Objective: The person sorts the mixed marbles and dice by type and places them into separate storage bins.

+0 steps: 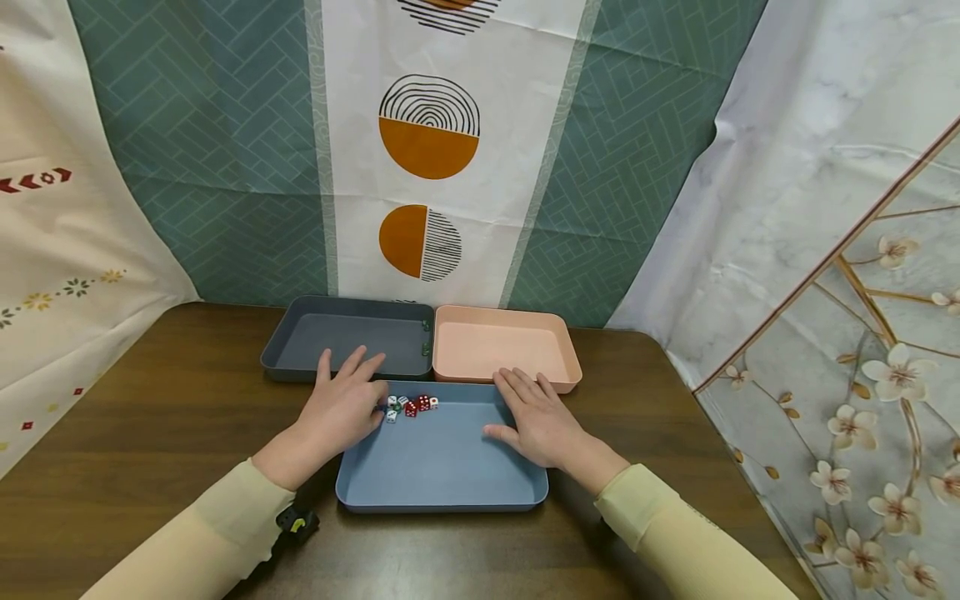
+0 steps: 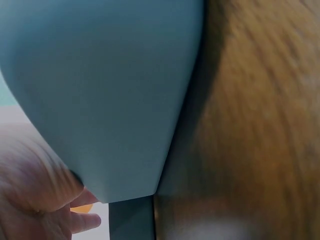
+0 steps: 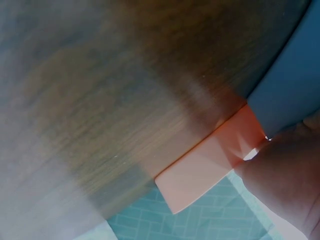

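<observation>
A blue tray (image 1: 442,467) lies on the table, with a loose cluster of white dice (image 1: 392,416) and red dice (image 1: 423,402) near its far left corner. A small green die (image 1: 397,407) shows among them. My left hand (image 1: 341,408) reaches over the tray's left rim, thumb and index finger beside the dice, a small gap between their tips. Its other fingers spread out toward the dark grey tray (image 1: 348,329). My right hand (image 1: 536,417) lies flat over the blue tray's right rim, fingers extended toward the pink tray (image 1: 502,342). Both wrist views hide the dice.
Green dice (image 1: 425,349) sit at the dark grey tray's right side. The grey and pink trays stand side by side behind the blue one. A black object (image 1: 297,523) is by my left sleeve. Patterned cloth (image 1: 247,125) hangs behind the wooden table (image 1: 172,417).
</observation>
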Motion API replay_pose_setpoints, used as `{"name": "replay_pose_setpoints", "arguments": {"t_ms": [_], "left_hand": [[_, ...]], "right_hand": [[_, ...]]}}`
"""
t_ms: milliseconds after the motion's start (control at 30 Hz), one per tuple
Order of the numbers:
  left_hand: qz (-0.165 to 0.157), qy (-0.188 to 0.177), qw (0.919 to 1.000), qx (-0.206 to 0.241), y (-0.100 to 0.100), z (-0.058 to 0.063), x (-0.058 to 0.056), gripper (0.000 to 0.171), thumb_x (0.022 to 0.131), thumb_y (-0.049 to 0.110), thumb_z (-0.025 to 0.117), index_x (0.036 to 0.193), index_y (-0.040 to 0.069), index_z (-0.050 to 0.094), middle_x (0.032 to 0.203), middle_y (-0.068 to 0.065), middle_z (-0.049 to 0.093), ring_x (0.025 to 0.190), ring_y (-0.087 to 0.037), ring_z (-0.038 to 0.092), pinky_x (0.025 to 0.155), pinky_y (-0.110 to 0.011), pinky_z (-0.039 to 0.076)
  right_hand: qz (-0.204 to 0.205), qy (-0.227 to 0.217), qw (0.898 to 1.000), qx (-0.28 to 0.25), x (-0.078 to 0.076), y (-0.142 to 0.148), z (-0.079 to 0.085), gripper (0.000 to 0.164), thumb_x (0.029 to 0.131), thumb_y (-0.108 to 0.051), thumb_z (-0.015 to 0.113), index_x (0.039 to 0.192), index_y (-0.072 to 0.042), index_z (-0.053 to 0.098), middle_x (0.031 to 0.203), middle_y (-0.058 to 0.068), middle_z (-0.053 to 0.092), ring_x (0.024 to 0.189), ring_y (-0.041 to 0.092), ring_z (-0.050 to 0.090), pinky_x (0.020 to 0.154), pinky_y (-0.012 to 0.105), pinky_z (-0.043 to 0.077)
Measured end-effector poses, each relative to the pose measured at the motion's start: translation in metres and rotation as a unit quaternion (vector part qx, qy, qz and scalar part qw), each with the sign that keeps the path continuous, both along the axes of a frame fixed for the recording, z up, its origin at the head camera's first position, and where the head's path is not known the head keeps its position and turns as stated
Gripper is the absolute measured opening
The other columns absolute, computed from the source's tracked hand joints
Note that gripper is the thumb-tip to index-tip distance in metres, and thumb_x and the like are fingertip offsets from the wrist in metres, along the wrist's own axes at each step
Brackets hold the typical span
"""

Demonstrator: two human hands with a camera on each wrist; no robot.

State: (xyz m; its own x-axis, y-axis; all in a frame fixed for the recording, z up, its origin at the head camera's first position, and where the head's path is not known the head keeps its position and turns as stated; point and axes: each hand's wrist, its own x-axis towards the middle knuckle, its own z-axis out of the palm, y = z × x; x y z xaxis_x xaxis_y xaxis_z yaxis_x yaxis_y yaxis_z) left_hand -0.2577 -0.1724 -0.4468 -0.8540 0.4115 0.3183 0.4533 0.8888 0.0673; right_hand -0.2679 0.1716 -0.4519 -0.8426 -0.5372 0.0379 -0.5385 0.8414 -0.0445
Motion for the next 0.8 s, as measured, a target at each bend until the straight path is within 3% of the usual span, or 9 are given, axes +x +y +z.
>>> {"name": "replay_pose_setpoints", "arguments": {"t_ms": [800], "left_hand": [[0.003,0.007,1.0,0.005,0.001,0.01,0.004,0.017,0.088,0.012,0.094,0.085,0.02,0.079,0.158,-0.026,0.057,0.155,-0.054,0.04,0.118,-0.087,0.016]], "right_hand": [[-0.005,0.002,1.0,0.012,0.001,-0.001,0.0,0.096,0.109,-0.07,0.053,0.177,-0.009,0.023,0.182,0.012,0.025,0.169,0.032,0.019,0.134,0.061,0.012]]}}
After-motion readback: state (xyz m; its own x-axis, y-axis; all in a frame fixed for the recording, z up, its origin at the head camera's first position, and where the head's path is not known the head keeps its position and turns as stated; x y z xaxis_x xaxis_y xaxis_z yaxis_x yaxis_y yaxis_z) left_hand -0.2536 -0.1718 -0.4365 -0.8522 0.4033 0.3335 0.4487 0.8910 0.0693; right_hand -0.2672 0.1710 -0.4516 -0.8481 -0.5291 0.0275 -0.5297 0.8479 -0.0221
